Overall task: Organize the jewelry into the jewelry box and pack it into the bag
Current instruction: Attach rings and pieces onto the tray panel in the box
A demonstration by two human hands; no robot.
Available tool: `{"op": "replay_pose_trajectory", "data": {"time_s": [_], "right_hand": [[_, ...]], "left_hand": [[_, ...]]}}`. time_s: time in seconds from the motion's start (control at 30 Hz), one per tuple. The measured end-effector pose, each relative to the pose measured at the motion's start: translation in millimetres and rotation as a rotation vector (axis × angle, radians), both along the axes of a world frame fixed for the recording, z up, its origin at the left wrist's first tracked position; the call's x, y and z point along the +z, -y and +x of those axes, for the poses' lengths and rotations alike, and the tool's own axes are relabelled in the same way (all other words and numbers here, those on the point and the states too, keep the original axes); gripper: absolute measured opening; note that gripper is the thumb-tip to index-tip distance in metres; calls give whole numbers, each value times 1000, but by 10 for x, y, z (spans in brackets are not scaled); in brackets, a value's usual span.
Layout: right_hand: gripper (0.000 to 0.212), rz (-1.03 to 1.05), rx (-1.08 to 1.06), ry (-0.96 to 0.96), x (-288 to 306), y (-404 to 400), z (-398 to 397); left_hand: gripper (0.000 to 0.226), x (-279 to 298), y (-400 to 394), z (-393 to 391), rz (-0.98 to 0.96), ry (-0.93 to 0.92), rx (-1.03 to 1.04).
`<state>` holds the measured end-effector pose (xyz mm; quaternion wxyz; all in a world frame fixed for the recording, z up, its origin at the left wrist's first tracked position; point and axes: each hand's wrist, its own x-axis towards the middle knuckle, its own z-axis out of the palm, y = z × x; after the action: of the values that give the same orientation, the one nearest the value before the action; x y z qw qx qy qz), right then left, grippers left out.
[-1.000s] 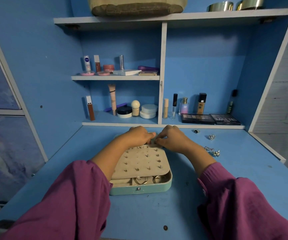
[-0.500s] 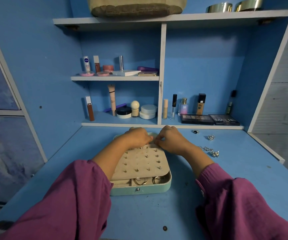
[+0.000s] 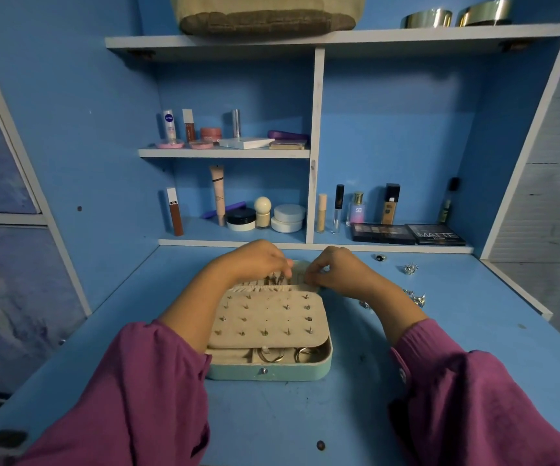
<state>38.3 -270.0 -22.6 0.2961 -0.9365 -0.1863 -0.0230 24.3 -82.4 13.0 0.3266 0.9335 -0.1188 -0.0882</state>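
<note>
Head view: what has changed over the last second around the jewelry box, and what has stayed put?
Very little. Both hands stay at the far edge of the jewelry box: the left hand has edged slightly away from the person, fingers still curled over small metal pieces, and the right hand keeps pinching beside it. What each holds is hidden. Nothing was picked up or let go. The box, stud panel and loose jewelry have not moved.

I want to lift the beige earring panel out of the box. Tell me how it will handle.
The earring panel looks thin and padded, so it will probably flex rather than stay rigid. It likely weighs little. Small posts stick up from it, so they may prick or snag fingers; holding it by the bare edges seems safer.
</note>
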Motion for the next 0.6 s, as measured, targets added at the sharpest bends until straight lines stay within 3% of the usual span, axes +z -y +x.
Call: {"op": "replay_pose_trajectory", "data": {"time_s": [0.1,0.2,0.37,0.6], "right_hand": [[14,150,-61,-23,70,141,-13],[9,162,-182,13,107,355,13],[8,-59,-368,-65,77,650,67],[24,-334,-535,-171,127,755,-26]], "left_hand": [[24,-56,-226,-21,-193,32,70],[22,-192,-343,-46,-357,93,190],[22,-315,-305,-94,-499,208,295],[22,-325,-267,-147,-495,212,310]]}}
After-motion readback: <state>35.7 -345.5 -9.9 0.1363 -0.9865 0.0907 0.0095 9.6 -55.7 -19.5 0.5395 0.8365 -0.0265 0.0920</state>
